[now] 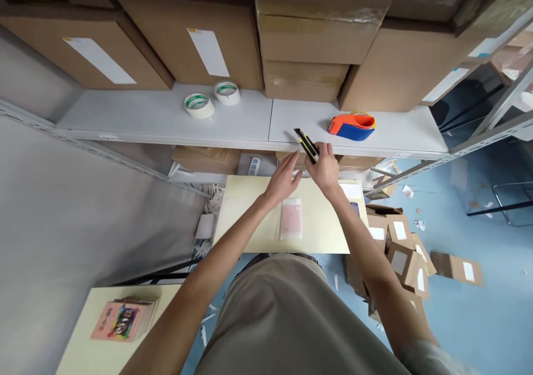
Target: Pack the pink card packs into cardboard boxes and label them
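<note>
In the head view, my right hand point(325, 170) is closed around a black and yellow utility knife point(307, 145), its tip pointing up and left over the shelf's front edge. Just left of it, my left hand point(283, 180) holds nothing, with its fingers stretched and the thumb apart. Below both hands, a pink item in a clear sleeve point(291, 219) lies flat on the pale yellow table point(250, 230). An orange and blue tape dispenser point(353, 127) rests on the grey shelf point(245, 120), right of the knife.
Two tape rolls point(199, 106) sit on the shelf in front of large cardboard boxes point(195, 41). Small cartons point(402, 258) are heaped on the blue floor at the right. A stack of books point(125, 319) lies on another table at lower left. A phone point(355, 208) is partly behind my right forearm.
</note>
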Demonstrator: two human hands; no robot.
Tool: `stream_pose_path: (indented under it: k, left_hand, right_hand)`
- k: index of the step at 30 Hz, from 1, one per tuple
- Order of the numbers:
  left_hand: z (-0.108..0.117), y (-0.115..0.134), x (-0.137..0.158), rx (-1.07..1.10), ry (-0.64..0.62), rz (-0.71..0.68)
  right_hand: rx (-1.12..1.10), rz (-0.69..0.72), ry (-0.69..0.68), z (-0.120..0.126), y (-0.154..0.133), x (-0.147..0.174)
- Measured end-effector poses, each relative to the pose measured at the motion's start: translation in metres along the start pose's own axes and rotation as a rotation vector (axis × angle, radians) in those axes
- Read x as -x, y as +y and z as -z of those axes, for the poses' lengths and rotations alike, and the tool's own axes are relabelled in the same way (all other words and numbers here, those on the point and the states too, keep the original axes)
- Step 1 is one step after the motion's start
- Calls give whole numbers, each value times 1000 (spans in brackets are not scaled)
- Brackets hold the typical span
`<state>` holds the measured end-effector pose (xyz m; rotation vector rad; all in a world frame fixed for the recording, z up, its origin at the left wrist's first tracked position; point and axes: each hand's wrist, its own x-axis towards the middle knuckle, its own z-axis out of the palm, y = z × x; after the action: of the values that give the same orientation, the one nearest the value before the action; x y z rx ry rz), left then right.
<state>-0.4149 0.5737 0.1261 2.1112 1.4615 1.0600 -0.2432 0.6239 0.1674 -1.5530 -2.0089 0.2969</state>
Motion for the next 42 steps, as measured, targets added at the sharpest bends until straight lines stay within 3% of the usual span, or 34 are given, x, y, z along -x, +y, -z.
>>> stream_pose_path:
  k: [3,7,11,15,19,22,24,27,29,32,37,42]
  left_hand:
    - [15,15,-32,-28,61,-8]
    - [24,24,-41,-62,89,25]
    - [20,18,-27,-111,86,80]
    - [-2,-12,9,-163,57,211]
    - [-42,-49,71,-178,-80,493]
    - [-75,-63,123,-125,-266,751]
    - [-96,-64,153,-97,-333,842]
    - [-123,-59,182,-55,-375,938]
    - [-138,-56,194,-25,-365,995]
    - [-154,-54,202,14,-310,1070]
    - [-166,-51,204,100,-216,1128]
    - [-177,-39,197,239,-164,1170]
  right_hand:
    - [53,69,-28,-7,6,-47]
    - [162,152,-99,-26,17,-87]
    - [199,178,-116,-39,24,-112]
    - [161,237,-42,-42,26,-113]
    - [43,362,19,-58,32,-53]
    - [-59,344,-142,-84,47,30]
    - [-148,207,-372,-105,63,87]
    - [-238,-235,-703,-129,86,155]
    - [-254,-354,-766,-140,99,184]
    - [-299,-463,-790,-151,111,204]
    - [-388,-604,-783,-162,130,208]
    - [-432,-665,-732,-155,146,208]
